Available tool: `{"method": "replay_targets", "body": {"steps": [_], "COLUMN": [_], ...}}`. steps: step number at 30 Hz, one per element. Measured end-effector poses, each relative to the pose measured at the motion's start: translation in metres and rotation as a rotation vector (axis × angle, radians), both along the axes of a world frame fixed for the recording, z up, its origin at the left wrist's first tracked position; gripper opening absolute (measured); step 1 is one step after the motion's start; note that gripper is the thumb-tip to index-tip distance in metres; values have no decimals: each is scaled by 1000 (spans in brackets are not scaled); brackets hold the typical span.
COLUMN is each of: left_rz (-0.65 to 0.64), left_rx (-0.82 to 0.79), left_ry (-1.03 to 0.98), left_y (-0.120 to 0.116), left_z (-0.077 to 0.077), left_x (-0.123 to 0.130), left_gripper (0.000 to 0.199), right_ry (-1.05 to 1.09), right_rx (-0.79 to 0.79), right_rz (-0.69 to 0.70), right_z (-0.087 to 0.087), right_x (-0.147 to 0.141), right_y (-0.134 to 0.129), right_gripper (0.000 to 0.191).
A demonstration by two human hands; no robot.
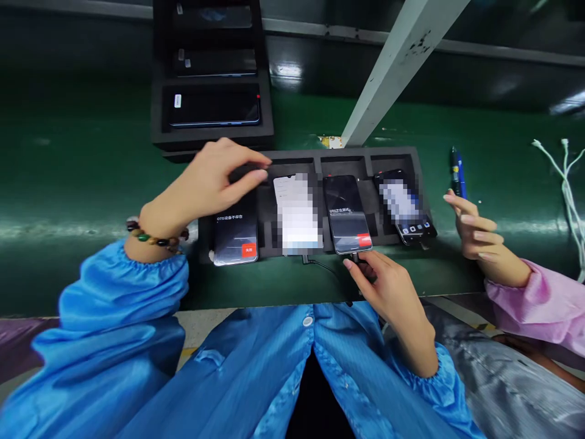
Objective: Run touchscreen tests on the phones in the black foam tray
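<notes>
A black foam tray (315,164) holds several smartphones side by side. My left hand (212,177) hovers over the leftmost phone (236,235), thumb and forefinger apart with nothing between them. That phone shows a dark screen with a red button. Beside it, a phone with a bright, blurred screen (297,213) has a black cable (322,265) at its lower edge. My right hand (384,280) pinches a cable plug (356,257) at the lower edge of a dark-screened phone (347,213). The rightmost phone (404,207) lies tilted in its slot.
Another foam tray (159,131) with phones (214,107) stands at the back left. A grey metal post (397,67) rises behind the trays. To the right are a co-worker's hand (478,235), pens (458,171) and white cables (567,189) on the green table (91,195).
</notes>
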State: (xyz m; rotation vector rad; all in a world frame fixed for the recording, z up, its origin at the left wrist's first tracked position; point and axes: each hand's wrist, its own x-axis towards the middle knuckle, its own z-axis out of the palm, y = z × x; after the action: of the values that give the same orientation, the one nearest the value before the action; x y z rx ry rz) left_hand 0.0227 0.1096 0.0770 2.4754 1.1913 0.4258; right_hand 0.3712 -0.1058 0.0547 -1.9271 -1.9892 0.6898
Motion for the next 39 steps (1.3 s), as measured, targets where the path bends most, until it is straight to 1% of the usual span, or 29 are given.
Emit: {"method": "replay_targets", "body": {"steps": [2,3,5,7,10,13,20,23,26,30,33,36,39], "left_rz": [-208,-261,-333,-380,-422,-421,-386,-367,-368,-382,-390,-397,-392], "left_rx": [-57,-74,-75,-48,-15,-3,-38,-29,-41,-60,-82,-98,-92], "left_ry": [31,36,43,48,51,47,50,56,53,32,20,8,5], "left_y": [11,18,33,45,54,54,46,46,48,51,51,50,50], "left_z": [6,6,-2,-13,-25,-26,-18,-20,-24,-29,-28,-27,-30], "left_x": [36,54,86,111,130,133,131,132,132,130,128,127,128], "left_gripper": [48,50,50,50,48,49,48,48,46,42,43,45,45], "right_ry": [31,46,68,94,130,151,237,235,195,78,6,10,46], "right_rx": [-33,-41,-43,-35,-20,4,38,46,41,97,141,140,120], "right_rz": [45,61,71,62,42,6,-81,-59,-14,-21,-25,-26,-35], "right_z": [1,1,-2,-5,-11,-14,-21,-22,-19,-11,-7,-10,-16], "right_x": [6,9,16,21,24,24,25,26,24,14,7,2,-1], "right_y": [2,3,5,7,10,12,12,11,10,7,5,6,5], "right_gripper": [29,30,31,33,34,36,40,40,35,32,35,32,31]}}
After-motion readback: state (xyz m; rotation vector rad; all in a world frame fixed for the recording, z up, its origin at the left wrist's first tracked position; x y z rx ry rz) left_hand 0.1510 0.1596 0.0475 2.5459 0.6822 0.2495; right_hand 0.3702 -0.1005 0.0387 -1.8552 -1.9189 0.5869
